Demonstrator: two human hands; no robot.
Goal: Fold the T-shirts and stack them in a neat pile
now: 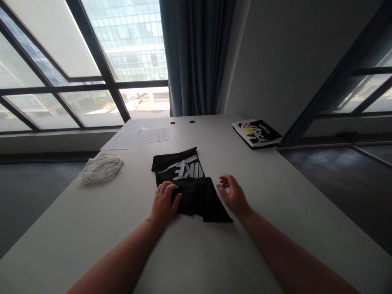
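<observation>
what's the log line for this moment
left hand: on folded black Nike garment | right hand: open, beside it | nearby: white cloth

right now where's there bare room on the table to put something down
Bare white tabletop lies between the black Nike garment and the black-and-yellow book, and between the garment and the white cloth. Crowded at the garment, under your left hand.

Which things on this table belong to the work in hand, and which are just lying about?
In use:
- left hand, curled over the folded black fabric garment with white Nike lettering
- right hand, open beside it

Lying about:
- crumpled white cloth
- loose white printed papers
- black-and-yellow magazine
</observation>
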